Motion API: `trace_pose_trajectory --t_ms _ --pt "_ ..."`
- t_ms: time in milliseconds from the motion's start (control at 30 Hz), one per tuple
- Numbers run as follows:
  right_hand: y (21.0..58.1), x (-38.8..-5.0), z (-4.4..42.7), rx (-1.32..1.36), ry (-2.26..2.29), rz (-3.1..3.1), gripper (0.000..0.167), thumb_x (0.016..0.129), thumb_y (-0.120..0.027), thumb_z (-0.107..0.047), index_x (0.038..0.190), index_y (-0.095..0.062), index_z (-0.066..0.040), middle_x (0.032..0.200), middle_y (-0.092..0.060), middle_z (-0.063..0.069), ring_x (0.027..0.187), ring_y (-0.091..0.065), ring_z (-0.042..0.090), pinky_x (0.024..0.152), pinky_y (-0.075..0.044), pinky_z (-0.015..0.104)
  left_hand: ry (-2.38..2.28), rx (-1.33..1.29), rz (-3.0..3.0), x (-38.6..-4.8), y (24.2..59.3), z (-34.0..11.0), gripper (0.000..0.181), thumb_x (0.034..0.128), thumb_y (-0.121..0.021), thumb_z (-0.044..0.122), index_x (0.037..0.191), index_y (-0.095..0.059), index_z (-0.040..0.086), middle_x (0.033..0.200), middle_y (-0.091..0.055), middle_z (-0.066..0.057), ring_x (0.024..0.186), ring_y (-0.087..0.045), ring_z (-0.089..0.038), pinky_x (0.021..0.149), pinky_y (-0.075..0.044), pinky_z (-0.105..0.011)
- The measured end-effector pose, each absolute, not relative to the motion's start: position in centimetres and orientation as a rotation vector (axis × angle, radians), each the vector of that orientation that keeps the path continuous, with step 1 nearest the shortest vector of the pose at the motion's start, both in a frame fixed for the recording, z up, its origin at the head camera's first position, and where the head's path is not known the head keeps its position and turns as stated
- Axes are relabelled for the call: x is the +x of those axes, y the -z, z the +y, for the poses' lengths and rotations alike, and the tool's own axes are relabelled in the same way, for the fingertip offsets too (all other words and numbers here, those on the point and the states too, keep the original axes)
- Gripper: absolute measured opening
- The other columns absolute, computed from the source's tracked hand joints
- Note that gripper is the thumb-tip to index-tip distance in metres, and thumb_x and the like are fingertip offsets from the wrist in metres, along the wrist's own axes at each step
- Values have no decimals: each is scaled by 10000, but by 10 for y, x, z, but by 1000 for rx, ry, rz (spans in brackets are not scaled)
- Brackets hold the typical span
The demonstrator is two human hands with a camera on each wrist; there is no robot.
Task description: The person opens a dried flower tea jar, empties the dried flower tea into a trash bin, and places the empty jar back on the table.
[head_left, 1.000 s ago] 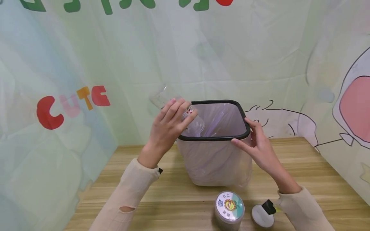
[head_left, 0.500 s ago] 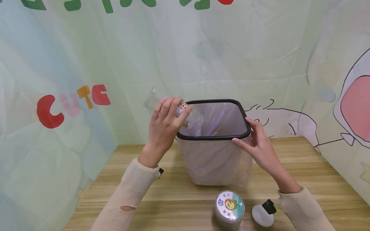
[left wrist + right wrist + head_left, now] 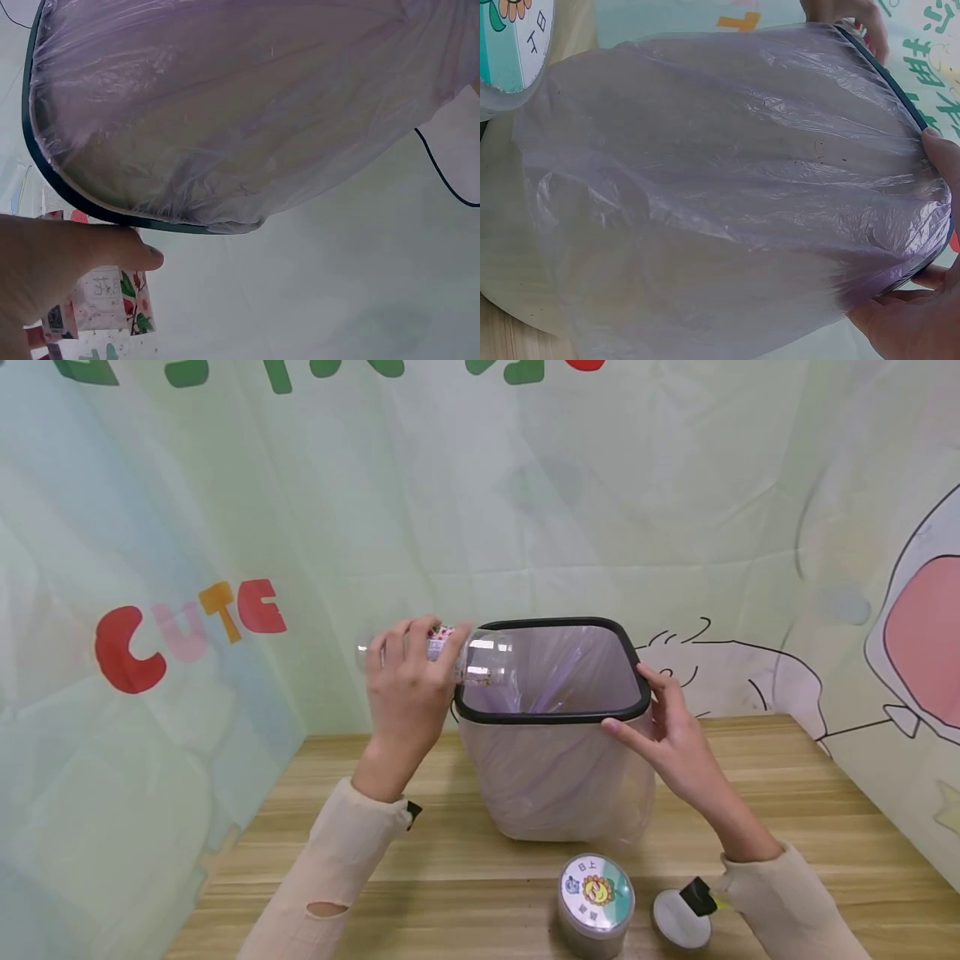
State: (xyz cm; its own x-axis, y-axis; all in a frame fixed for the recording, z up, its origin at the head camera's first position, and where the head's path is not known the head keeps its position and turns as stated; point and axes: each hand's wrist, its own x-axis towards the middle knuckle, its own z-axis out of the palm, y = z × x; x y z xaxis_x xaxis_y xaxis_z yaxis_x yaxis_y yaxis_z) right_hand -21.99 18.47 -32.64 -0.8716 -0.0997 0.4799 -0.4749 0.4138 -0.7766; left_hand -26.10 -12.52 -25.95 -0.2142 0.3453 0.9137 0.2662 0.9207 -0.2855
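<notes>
My left hand (image 3: 405, 693) holds a clear plastic bottle (image 3: 489, 653) that lies level at the left rim of the trash bin (image 3: 551, 719). Its right end reaches over the bin's opening, and my fingers cover part of the flowered label (image 3: 105, 296). In the left wrist view my thumb (image 3: 124, 249) is against the label, close to the rim. A thin purplish bag lines the bin and hangs down outside. With thumb and fingers my right hand (image 3: 675, 739) grips the bin's black rim at the right front corner. The bin's bottom is hidden.
A round tub (image 3: 596, 893) with a sunflower picture on top stands in front of the bin on the wooden table (image 3: 435, 877). To its right lies a white disc (image 3: 681, 920), partly covered by a black piece at my right wrist. Printed cloth (image 3: 360, 485) hangs behind.
My left hand has moved left and turned the bottle from slanting down into the bin to nearly level. The right hand and the bin have stayed in place.
</notes>
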Motion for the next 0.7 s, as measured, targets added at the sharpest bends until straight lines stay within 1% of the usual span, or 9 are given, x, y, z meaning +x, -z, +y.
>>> trace_pose_trajectory --t_ms 100,200,333,367,433,500,567,633,700 --pt "326 -220 185 496 -1445 -2314 865 912 -749 -226 1572 -195 -148 1543 -345 151 1313 -449 325 1068 -380 523 -47 -429 -1841 -260 260 -129 390 865 -696 61 1212 -692 238 1141 -625 -135 1058 -554 -369 871 -446 -526" --pt "326 -219 184 504 -1441 -2310 870 913 -747 -220 1576 -188 -152 1538 -349 158 1297 -459 328 1057 -388 534 -14 -410 -1878 -258 260 -132 490 771 -804 117 1228 -670 229 1143 -626 -138 1055 -555 -378 848 -456 -536" --pt "326 -219 184 504 -1433 -2311 865 914 -745 -221 1575 -191 -152 1542 -347 137 1285 -466 302 1057 -394 510 21 -391 -1918 -257 261 -136 606 692 -898 211 1244 -649 200 1143 -637 -145 1045 -567 -381 818 -479 -535" --pt "326 -220 184 503 -1430 -2313 863 915 -744 -225 1574 -193 -151 1544 -346 134 1284 -467 296 1061 -400 485 25 -386 -1923 -257 261 -136 627 681 -909 227 1248 -646 193 1143 -641 -146 1036 -573 -381 807 -488 -532" --pt "326 -220 185 497 -1427 -2320 859 916 -744 -231 1573 -196 -152 1547 -345 123 1277 -469 280 1066 -417 389 30 -376 -1931 -256 261 -138 644 670 -918 251 1249 -644 175 1131 -647 -146 1010 -586 -381 779 -506 -530" --pt "326 -220 185 497 -1424 -2321 858 916 -744 -232 1573 -198 -150 1546 -349 129 1263 -476 282 1041 -426 276 33 -364 -1936 -256 261 -139 651 666 -918 272 1246 -646 158 1111 -655 -148 979 -601 -383 741 -524 -522" --pt "326 -219 185 498 -1421 -2321 859 915 -745 -230 1573 -198 -151 1545 -349 137 1261 -475 290 1010 -414 200 45 -349 -1945 -255 262 -141 657 661 -917 301 1238 -648 140 1082 -663 -151 943 -615 -384 693 -538 -509" --pt "326 -219 185 503 -1424 -2316 860 913 -746 -223 1573 -199 -150 1548 -344 138 1273 -467 295 1038 -415 242 72 -337 -1966 -254 262 -143 666 658 -911 324 1236 -646 124 1060 -667 -159 908 -623 -385 643 -542 -496" --pt "325 -219 185 508 -1424 -2312 868 911 -749 -217 1574 -194 -149 1548 -339 141 1279 -458 301 1070 -413 352 111 -321 -1996 -252 263 -144 686 649 -911 343 1236 -641 112 1044 -670 -169 870 -627 -383 593 -542 -489"
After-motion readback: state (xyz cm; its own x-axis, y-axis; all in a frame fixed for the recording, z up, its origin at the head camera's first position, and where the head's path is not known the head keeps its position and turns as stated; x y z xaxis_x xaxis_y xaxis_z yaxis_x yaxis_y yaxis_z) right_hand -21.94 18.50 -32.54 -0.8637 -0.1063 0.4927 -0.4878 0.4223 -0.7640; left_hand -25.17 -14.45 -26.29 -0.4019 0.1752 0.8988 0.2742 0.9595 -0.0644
